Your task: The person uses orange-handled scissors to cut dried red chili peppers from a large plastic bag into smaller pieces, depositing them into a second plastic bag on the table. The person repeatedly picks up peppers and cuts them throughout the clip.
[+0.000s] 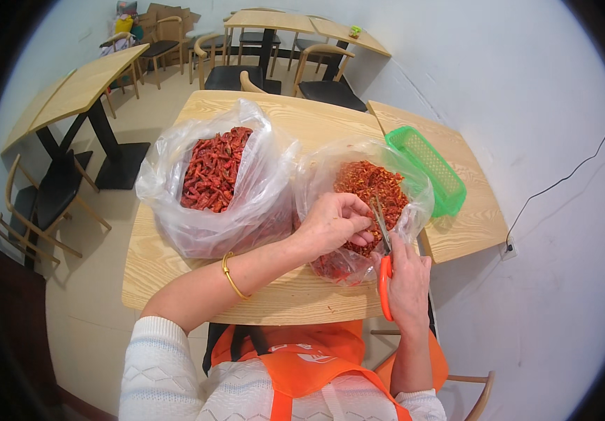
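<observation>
My right hand [408, 281] holds scissors with orange handles [385, 288], their blades pointing up over a clear plastic bag [313, 163] of cut dried red chilies [368, 176]. Beside the blades is my left hand [340, 222], its thumb and fingertips pinched together over the same bag. Whether a piece of chili is between those fingertips cannot be made out. To the left stands a larger clear plastic bag [276, 200], open at the top and filled with whole dried red chilies [213, 171].
Both bags stand on a wooden table [260, 310]. A green plastic basket [431, 173] lies on the adjoining table [465, 237] at the right, near the wall. Chairs and more tables stand beyond. A chair [478, 394] is at the lower right.
</observation>
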`<state>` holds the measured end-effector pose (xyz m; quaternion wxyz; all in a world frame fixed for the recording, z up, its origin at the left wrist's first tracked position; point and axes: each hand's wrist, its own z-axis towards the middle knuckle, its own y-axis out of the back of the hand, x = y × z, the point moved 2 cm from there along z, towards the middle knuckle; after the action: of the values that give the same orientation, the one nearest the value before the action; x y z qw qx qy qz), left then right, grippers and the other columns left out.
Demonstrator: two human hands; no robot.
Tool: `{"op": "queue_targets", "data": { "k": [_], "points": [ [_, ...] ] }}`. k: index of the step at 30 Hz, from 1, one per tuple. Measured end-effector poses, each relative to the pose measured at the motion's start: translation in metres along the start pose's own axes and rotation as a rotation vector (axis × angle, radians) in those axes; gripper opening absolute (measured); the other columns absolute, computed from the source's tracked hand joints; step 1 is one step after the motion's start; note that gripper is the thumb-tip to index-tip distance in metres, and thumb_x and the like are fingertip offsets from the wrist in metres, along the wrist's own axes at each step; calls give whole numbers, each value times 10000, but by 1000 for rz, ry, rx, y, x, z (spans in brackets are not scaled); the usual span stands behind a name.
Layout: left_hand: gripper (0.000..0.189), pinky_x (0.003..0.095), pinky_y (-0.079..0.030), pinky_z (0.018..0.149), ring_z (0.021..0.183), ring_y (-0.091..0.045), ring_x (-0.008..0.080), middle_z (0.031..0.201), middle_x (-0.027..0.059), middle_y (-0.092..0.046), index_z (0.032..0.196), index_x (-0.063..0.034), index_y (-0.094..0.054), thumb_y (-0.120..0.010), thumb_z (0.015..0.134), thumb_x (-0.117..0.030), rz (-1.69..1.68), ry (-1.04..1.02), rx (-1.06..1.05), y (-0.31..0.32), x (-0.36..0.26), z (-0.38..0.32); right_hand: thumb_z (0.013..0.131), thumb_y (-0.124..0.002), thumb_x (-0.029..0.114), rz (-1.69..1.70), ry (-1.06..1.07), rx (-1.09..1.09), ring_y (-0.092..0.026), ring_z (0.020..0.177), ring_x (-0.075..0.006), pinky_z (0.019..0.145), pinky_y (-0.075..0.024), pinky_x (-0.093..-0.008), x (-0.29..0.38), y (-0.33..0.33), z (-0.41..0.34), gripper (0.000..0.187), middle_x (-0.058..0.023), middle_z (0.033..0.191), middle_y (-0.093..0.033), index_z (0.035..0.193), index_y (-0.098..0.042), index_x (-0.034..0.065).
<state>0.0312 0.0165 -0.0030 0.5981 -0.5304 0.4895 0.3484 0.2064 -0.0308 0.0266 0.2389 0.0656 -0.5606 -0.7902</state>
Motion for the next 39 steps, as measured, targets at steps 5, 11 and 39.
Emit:
{"op": "queue_targets", "data": {
  "k": [5,11,39],
  "points": [
    [108,288,-599,730,839,-708,191,949,145,-692,1024,41,-606,-574,943,-24,-9,-16,35,0,2,0,920,-646,247,-31,38,15,-610,913,-326,798,-365,-435,1,-2,-2,420,-172,965,-635,1259,-544,22],
    [123,284,-597,727,831,-707,185,935,145,-694,1016,53,-610,-576,940,-37,43,-20,39,0,1,-2,924,-641,258,-41,38,-7,-611,904,-322,778,-363,-428,4,-7,-2,415,-173,950,-636,1241,-552,6],
    [106,283,-599,738,835,-710,191,941,155,-702,989,61,-628,-622,915,-15,-43,1,15,2,5,1,921,-641,251,-44,61,1,-619,852,-321,756,-344,-423,1,-4,1,392,-167,932,-642,1238,-559,36]
  ]
}}
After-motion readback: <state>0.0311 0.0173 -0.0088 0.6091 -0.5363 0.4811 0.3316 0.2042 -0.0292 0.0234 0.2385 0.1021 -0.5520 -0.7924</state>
